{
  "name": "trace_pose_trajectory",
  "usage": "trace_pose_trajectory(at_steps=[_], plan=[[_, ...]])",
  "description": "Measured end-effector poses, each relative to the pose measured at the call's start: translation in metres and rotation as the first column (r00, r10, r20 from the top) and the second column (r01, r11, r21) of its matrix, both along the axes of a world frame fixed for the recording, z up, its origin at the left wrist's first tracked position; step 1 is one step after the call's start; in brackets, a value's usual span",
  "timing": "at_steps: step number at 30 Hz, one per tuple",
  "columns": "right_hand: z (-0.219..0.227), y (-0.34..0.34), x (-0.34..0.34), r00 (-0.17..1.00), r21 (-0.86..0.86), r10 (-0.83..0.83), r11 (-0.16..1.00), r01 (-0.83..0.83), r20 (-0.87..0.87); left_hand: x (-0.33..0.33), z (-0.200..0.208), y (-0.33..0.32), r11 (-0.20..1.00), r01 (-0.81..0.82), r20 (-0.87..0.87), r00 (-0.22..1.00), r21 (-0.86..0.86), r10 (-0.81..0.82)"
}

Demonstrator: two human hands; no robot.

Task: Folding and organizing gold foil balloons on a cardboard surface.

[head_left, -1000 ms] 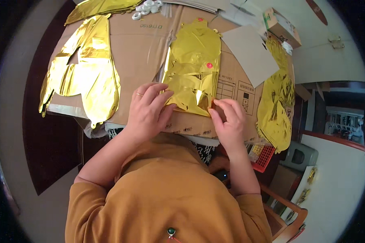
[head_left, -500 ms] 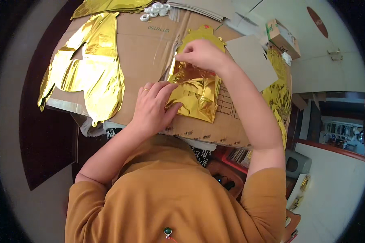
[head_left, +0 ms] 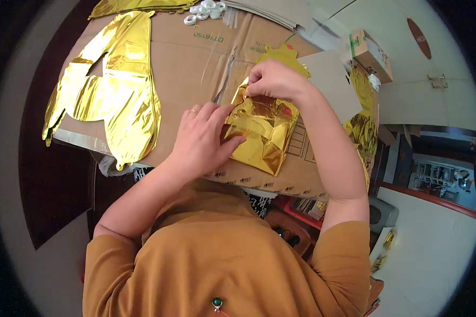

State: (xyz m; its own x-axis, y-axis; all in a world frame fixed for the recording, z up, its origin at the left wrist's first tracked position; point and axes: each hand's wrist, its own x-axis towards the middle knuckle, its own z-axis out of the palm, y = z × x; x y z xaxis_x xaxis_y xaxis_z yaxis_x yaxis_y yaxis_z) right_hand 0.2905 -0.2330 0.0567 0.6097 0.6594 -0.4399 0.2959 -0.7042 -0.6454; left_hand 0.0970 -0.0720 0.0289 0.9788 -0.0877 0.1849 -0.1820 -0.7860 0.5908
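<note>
A shiny gold foil balloon [head_left: 264,150], deflated and folded into a flat packet, lies on the cardboard in front of me. Its scalloped far end, with small red spots, sticks out beyond my right hand. My right hand [head_left: 276,83] is closed in a pinch at the upper left edge of the packet, on a bit of the foil. Against the near left side rests my left hand [head_left: 202,134], its thumb out over the foil and its fingers apart from the thumb. A second flat gold foil balloon [head_left: 129,105], unfolded, is spread out to the left.
Brown cardboard [head_left: 190,63] covers the table. Several white ribbon rolls [head_left: 209,9] sit at the far edge, beside stacked grey sheets [head_left: 264,9]. A grey card [head_left: 328,84] lies right of the packet, with more gold foil [head_left: 362,127] and a small carton [head_left: 370,55] beyond.
My right hand has moved slightly nearer and to the right. The packet appears shifted and turned a little, its near corner closer to me. My left hand stays at its side.
</note>
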Motion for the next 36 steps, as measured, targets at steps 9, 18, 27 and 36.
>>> trace_pose_trajectory(at_steps=[9, 18, 27, 36], plan=[[0.034, -0.056, -0.058, 0.92, 0.102, -0.275, 0.961, 0.256, 0.28, 0.015, 0.034, 0.021, 0.965, 0.048, -0.284, 0.951, -0.257, -0.123], [0.004, -0.116, -0.116, 0.702, 0.061, -0.634, 0.726, 0.685, -0.325, 0.002, 0.018, 0.013, 0.978, 0.169, -0.201, 0.961, -0.121, -0.19], [-0.009, -0.12, -0.083, 0.639, -0.029, -0.53, 0.782, 0.623, -0.558, 0.005, 0.011, 0.006, 0.983, 0.155, -0.117, 0.979, -0.094, -0.165], [0.016, -0.119, -0.141, 0.803, 0.429, -0.332, 0.897, 0.107, 0.494, 0.018, 0.032, 0.022, 0.898, 0.004, -0.358, 0.916, -0.439, -0.179]])
